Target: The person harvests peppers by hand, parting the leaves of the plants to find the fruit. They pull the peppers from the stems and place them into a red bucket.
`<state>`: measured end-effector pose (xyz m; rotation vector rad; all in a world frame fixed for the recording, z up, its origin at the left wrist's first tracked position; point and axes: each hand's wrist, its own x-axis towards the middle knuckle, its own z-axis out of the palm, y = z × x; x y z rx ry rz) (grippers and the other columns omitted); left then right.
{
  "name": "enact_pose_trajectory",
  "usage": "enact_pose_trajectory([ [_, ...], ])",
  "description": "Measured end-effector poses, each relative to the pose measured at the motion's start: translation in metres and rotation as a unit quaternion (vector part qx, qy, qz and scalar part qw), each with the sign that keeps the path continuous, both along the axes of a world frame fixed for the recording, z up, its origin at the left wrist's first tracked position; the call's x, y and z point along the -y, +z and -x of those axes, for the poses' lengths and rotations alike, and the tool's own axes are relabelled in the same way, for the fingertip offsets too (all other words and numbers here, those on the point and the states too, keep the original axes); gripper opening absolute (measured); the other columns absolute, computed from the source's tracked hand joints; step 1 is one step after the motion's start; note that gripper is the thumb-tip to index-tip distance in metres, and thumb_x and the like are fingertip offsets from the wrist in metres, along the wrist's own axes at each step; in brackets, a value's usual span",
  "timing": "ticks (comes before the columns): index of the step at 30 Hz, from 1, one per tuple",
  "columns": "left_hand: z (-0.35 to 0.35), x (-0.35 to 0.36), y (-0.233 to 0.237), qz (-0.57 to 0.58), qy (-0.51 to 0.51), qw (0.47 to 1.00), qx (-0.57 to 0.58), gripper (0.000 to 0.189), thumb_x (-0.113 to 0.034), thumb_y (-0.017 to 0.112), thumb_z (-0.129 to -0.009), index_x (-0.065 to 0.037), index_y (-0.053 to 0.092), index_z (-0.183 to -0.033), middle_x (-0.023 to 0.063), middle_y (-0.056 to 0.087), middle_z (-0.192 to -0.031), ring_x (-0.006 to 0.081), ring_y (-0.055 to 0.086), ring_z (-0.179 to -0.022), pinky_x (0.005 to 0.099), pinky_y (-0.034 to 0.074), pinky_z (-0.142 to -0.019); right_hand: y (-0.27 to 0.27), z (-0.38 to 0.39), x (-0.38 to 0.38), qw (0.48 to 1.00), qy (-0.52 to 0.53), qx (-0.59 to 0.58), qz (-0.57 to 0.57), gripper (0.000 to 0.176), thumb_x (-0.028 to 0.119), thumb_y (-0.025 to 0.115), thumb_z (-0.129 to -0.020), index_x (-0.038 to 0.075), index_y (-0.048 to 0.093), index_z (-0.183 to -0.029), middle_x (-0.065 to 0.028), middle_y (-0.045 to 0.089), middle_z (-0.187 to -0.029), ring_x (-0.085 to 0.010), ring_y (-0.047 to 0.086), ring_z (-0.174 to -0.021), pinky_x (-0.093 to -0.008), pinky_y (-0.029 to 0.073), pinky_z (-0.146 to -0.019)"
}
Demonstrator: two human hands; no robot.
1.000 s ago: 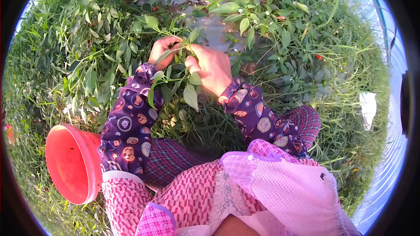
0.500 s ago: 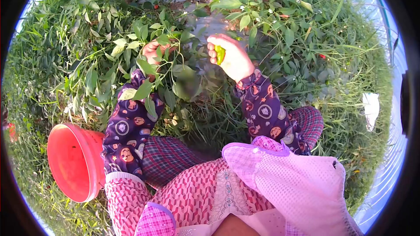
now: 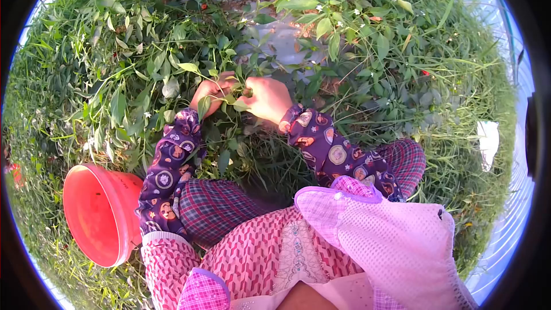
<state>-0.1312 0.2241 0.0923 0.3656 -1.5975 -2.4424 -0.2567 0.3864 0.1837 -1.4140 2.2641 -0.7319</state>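
Both of my hands meet among the leaves of a pepper plant (image 3: 192, 68) in front of me. My left hand (image 3: 212, 94) is closed around a leafy stem of it, with leaves partly covering the fingers. Right beside it, my right hand (image 3: 267, 99) is curled shut, its back turned up and its fingertips at the same stem. The yellow-green pepper seen in the right palm earlier is now hidden by the closed hand.
A red bucket (image 3: 120, 218) stands tilted in the grass by my left arm, its open mouth facing left. Grey plastic sheeting (image 3: 284, 40) shows between the plant rows. A white scrap (image 3: 488, 144) lies at the right, near the translucent plastic wall (image 3: 513, 218).
My right hand has moved left and down to meet the left hand, and the pepper in it has gone out of sight. My left hand has shifted slightly down and right with the stem.
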Motion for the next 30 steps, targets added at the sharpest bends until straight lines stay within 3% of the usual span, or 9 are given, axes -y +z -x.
enact_pose_trajectory([
  [3,-0.003,-0.008,0.005,0.552,0.001,0.832,-0.044,0.029,0.007,0.057,-0.077,-0.004,0.066,-0.102,0.0135,0.064,-0.103,0.0301,0.059,-0.105,0.0419,0.046,-0.098,-0.01,0.008,-0.011,0.977,0.001,0.211,0.003,0.025,0.027,0.067,-0.072,0.003,0.064,-0.078,-0.0142,0.064,-0.067,-0.0272,0.064,-0.061,-0.0381,0.051,-0.059],
  [7,-0.006,-0.001,-0.004,0.59,-0.103,0.801,-0.003,0.034,0.004,0.056,-0.083,-0.007,0.062,-0.114,0.0121,0.064,-0.105,0.0322,0.058,-0.107,0.0403,0.046,-0.098,0.007,0.026,-0.037,0.743,-0.088,0.663,-0.01,0.013,0.018,0.06,-0.084,0.004,0.063,-0.085,-0.0054,0.062,-0.072,-0.0178,0.062,-0.058,-0.0278,0.048,-0.051],
  [8,-0.008,-0.007,-0.015,0.251,-0.025,0.966,0.061,0.036,0.002,0.054,-0.086,-0.005,0.057,-0.121,0.0112,0.062,-0.111,0.0295,0.058,-0.108,0.0394,0.045,-0.098,0.02,0.029,-0.037,0.746,-0.081,0.662,-0.001,0.014,0.019,0.061,-0.085,0.004,0.062,-0.087,-0.0061,0.062,-0.074,-0.0176,0.063,-0.061,-0.027,0.048,-0.051],
  [9,-0.008,-0.01,-0.022,-0.125,0.056,0.984,0.113,0.04,0.001,0.053,-0.088,-0.004,0.052,-0.128,0.0103,0.061,-0.118,0.0268,0.058,-0.109,0.0385,0.044,-0.099,0.034,0.029,-0.03,0.747,-0.077,0.66,0.0,0.014,0.019,0.061,-0.085,0.004,0.062,-0.087,-0.0061,0.062,-0.074,-0.0176,0.063,-0.061,-0.027,0.048,-0.051],
  [12,-0.012,-0.014,-0.023,0.52,-0.017,0.854,0.004,0.041,-0.005,0.052,-0.092,0.001,0.046,-0.132,0.0126,0.058,-0.124,0.0236,0.057,-0.111,0.0363,0.046,-0.094,0.047,0.022,-0.01,0.724,-0.177,0.658,0.104,0.014,0.019,0.061,-0.087,0.005,0.061,-0.09,-0.0051,0.063,-0.076,-0.0158,0.063,-0.064,-0.0258,0.051,-0.054],
  [15,-0.032,-0.025,-0.002,0.658,-0.026,0.75,0.055,0.031,-0.004,0.052,-0.083,-0.001,0.054,-0.114,0.0067,0.062,-0.102,0.027,0.062,-0.077,0.042,0.052,-0.074,0.064,-0.016,0.033,0.725,-0.084,0.675,0.109,0.015,0.016,0.06,-0.089,0.004,0.06,-0.098,-0.0043,0.062,-0.085,-0.0152,0.063,-0.074,-0.0262,0.052,-0.059],
  [18,-0.027,-0.026,0.004,0.653,-0.022,0.754,0.076,0.033,-0.004,0.052,-0.083,-0.001,0.053,-0.116,0.0079,0.061,-0.105,0.0271,0.061,-0.082,0.0409,0.051,-0.077,0.142,-0.108,0.079,0.72,0.1,0.686,0.011,0.022,0.013,0.062,-0.086,0.0,0.057,-0.103,-0.005,0.061,-0.084,-0.0112,0.061,-0.069,-0.0228,0.052,-0.056],
  [21,-0.019,-0.021,0.01,0.597,-0.014,0.797,0.087,0.036,-0.005,0.052,-0.083,-0.001,0.053,-0.119,0.0092,0.061,-0.109,0.0271,0.061,-0.088,0.0398,0.05,-0.081,0.186,-0.196,0.107,0.744,0.288,0.603,0.008,0.07,0.026,0.07,-0.077,-0.017,0.037,-0.122,-0.0285,0.059,-0.109,-0.0332,0.06,-0.103,-0.0379,0.048,-0.088],
  [30,-0.02,-0.023,0.011,0.56,-0.018,0.821,0.11,0.044,-0.007,0.053,-0.084,-0.003,0.05,-0.128,0.013,0.058,-0.121,0.0273,0.059,-0.104,0.0366,0.047,-0.092,0.056,-0.065,0.12,0.947,0.126,0.22,0.198,0.023,0.018,0.06,-0.076,0.0,0.066,-0.089,-0.0178,0.066,-0.08,-0.0317,0.066,-0.075,-0.0403,0.052,-0.07],
])
